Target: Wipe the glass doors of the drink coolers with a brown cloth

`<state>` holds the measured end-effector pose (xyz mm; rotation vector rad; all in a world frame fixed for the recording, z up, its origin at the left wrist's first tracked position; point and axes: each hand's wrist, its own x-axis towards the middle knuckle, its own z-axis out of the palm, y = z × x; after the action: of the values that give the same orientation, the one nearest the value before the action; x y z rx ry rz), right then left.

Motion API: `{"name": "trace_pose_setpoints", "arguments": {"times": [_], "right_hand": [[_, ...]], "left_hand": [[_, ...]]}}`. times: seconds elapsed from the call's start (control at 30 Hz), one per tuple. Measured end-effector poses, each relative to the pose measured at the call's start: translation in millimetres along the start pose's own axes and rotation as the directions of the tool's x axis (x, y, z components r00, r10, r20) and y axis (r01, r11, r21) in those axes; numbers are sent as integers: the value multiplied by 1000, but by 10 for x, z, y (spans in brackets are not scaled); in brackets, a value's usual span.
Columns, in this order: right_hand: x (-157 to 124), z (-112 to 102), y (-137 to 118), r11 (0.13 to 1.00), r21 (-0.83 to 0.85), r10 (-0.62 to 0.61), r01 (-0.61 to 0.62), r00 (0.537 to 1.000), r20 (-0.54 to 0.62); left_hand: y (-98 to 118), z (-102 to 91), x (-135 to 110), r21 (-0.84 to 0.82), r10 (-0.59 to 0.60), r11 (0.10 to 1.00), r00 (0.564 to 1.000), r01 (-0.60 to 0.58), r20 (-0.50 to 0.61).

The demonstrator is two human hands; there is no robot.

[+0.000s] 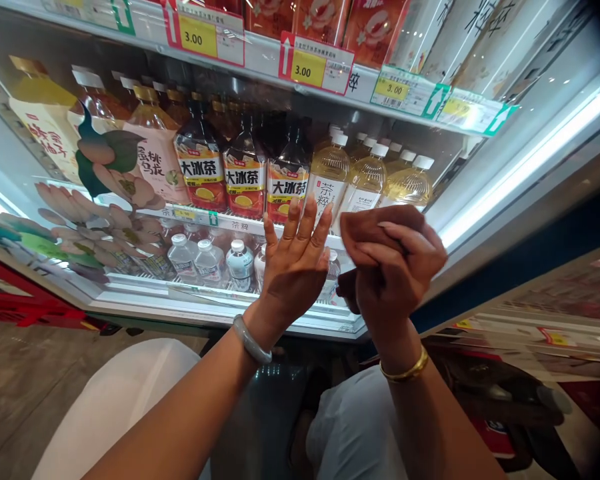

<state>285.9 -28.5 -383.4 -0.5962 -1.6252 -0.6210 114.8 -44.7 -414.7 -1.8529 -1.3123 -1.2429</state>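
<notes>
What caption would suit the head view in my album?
Left hand spread before bottled teas behind flower-decorated glass, right hand clutching a brown cloth.

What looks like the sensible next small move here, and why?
Probably spread the brown cloth flat against the flower-decorated glass: the right hand grips it bunched in front of the pane, while the left hand is open and holds nothing.
</notes>
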Motion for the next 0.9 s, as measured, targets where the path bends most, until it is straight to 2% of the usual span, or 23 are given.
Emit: {"name": "trace_pose_setpoints", "arguments": {"times": [0.1,0.2,0.37,0.47,0.6,0.7,0.77,0.9], "right_hand": [[-48,124,-178,998,42,-56,53,995,86],[-60,141,-231,997,60,-57,50,990,127],[16,88,-150,999,52,-17,16,999,29],[11,156,-258,998,50,45,-45,999,-1],[-69,300,-519,996,85,-21,11,992,123],[-79,314,-556,993,113,-59,40,984,167],[-42,271,-495,992,127,-39,21,989,141],[56,219,-400,991,105,79,-80,997,11]], "left_hand": [[-86,-27,-53,7,24,1000,1000,-24,-2],[-144,-77,-76,19,13,1000,1000,-13,-5],[-212,-157,-108,9,-22,1000,1000,22,6],[-257,-177,-145,0,-32,999,999,32,5],[-339,-182,-183,-10,-10,1000,999,10,-31],[-385,-194,-184,14,-7,1000,999,8,-34],[-391,-209,-178,15,-2,1000,1000,2,-25],[-381,-230,-172,0,1,1000,1000,-1,-10]]}}
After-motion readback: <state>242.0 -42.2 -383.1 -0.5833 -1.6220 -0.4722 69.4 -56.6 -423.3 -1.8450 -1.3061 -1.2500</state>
